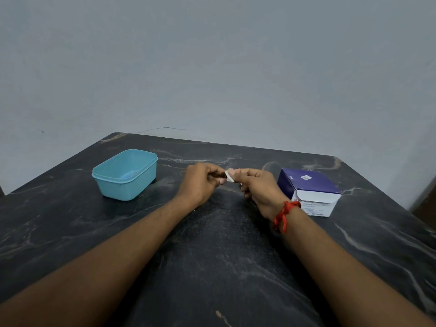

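Note:
A small white packet [229, 176] is held above the middle of the dark marble table [212, 244]. My left hand [200, 182] pinches its left edge with curled fingers. My right hand [257, 187], with a red thread round the wrist, pinches its right edge between thumb and fingers. Most of the packet is hidden by the fingertips. A blue and white cardboard box [310, 191] with an open front flap stands to the right of my right hand. A light blue plastic tub [125, 173] stands to the left.
The tub holds something small and bluish at its bottom. A grey wall rises behind the table's far edge [236, 145]. The table's right edge runs close past the box.

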